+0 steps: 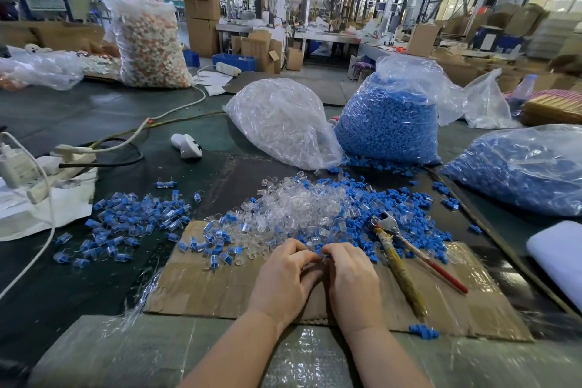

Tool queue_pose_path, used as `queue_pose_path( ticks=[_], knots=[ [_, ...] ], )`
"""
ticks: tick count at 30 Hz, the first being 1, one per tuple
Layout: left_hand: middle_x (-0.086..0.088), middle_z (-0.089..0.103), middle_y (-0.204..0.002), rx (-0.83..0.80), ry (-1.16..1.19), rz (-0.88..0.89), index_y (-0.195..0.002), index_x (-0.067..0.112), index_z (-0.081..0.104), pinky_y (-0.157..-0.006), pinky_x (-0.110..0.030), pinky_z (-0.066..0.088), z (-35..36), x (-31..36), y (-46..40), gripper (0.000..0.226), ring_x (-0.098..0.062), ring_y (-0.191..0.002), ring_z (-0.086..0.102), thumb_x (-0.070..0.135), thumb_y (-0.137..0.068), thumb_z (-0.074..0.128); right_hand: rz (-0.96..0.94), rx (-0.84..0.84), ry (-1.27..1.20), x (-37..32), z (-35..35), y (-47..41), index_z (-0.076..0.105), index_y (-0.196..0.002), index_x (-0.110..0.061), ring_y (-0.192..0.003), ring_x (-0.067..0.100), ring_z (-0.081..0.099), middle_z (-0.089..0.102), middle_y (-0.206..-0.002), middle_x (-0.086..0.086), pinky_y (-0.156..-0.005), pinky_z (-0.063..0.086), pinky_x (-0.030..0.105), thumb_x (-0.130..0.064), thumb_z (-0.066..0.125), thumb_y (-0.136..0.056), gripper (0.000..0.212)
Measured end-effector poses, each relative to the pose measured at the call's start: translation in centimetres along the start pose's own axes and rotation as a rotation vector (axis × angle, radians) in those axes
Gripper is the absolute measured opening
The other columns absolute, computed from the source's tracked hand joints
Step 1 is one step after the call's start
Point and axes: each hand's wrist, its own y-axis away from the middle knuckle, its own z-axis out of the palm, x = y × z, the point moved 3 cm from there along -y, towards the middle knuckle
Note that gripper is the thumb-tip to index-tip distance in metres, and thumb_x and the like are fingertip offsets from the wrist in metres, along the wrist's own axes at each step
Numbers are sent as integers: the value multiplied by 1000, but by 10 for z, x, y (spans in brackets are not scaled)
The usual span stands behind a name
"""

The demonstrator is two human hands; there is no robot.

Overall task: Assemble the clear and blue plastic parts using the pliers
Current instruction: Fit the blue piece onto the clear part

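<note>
Both hands meet over the near edge of the parts heap: the left hand (283, 280) and the right hand (352, 283) have their fingers curled in and their fingertips pressed together at about twelve o'clock from the wrists, pinching something small between them; a speck of blue shows there, but which piece each hand has I cannot tell, since the fingers cover it. They work above a flattened cardboard sheet (220, 290) lying on the dark table (78, 116). Just beyond the fingertips, at twelve o'clock, lies the loose pile of clear parts (293, 208), and running into it at one to two o'clock the loose blue parts (409, 208). The pliers (403, 261) lie untouched on the cardboard at two o'clock from the right hand, head resting in the blue parts, one handle red and the other wrapped in yellowish tape, handles spread toward four o'clock. At ten o'clock from the left hand spreads a scatter of joined clear-and-blue pieces (132, 224). Further back, at twelve o'clock, sits a bag of clear parts (280, 123), and beside it at one o'clock an open bag of blue parts (390, 123), with another blue-filled bag (519, 167) at two o'clock
</note>
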Motion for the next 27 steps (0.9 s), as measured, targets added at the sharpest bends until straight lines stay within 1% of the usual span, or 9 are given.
queue_pose_path(
  ticks=[4, 8, 10, 12, 14, 18, 23, 25, 27],
  knots=[
    [16, 46, -97, 28, -9, 26, -115, 24, 65, -86, -6, 31, -1, 2, 1, 26, -1, -93, 44, 29, -90, 58, 32, -2, 11, 1, 0, 0, 68, -82, -11, -73, 24, 64, 67, -81, 2, -66, 51, 37, 5, 80, -60, 29],
    [14, 49, -119, -50, -78, 143, -125, 30, 57, -98, -9, 26, 1, 7, 4, 32, -3, -111, 41, 30, -93, 53, 274, 43, 77, 10, -1, -1, 69, -101, -8, -98, 31, 61, 67, -104, 10, -86, 44, 43, 7, 72, -68, 37],
    [12, 52, -123, -88, -88, 163, -120, 27, 63, -98, -10, 25, 1, 8, 4, 28, -5, -113, 41, 30, -94, 52, 444, -39, 126, 17, 1, 0, 58, -124, -10, -121, 29, 47, 56, -128, 9, -98, 33, 42, 1, 56, -83, 43],
    [10, 56, -119, -96, -73, 158, -113, 22, 67, -94, -7, 25, 1, 8, 3, 24, -6, -110, 43, 27, -92, 55, 480, -136, 208, 21, 3, 1, 39, -140, -19, -132, 22, 30, 38, -145, 2, -105, 23, 34, -9, 43, -93, 48],
    [8, 58, -110, -71, -44, 137, -108, 18, 69, -89, -3, 28, 0, 8, 3, 21, -5, -102, 47, 23, -91, 58, 463, -188, 215, 22, 4, 1, 33, -143, -21, -132, 19, 27, 34, -147, -1, -107, 19, 27, -12, 39, -95, 50],
    [14, 54, -92, 14, 12, 61, -98, 14, 69, -76, 1, 34, -4, 7, 3, 13, 6, -77, 46, 17, -88, 62, 458, -212, 179, 25, 5, 0, 45, -136, -17, -120, 19, 36, 48, -135, -1, -102, 24, 25, -3, 40, -91, 48],
    [19, 49, -87, 84, 70, -44, -91, 12, 67, -73, -3, 39, -8, 4, 3, 6, 1, -75, 54, 13, -86, 64, 460, -118, 28, 24, 5, 2, 53, -129, -10, -120, 20, 39, 52, -129, 5, -100, 31, 26, 9, 43, -84, 50],
    [22, 46, -85, 80, 67, -53, -90, 13, 67, -73, -1, 37, -7, 4, 3, 5, 3, -76, 53, 14, -86, 64, 501, -90, 61, 23, 2, 1, 49, -133, -11, -123, 22, 34, 47, -134, 7, -102, 28, 29, 8, 43, -85, 52],
    [23, 47, -83, 71, 63, -50, -91, 15, 67, -74, 0, 36, -7, 4, 4, 5, 5, -76, 51, 16, -87, 63, 525, -134, 161, 24, 1, 1, 37, -142, -16, -130, 21, 25, 35, -144, 4, -107, 22, 30, 1, 41, -90, 54]
  ],
)
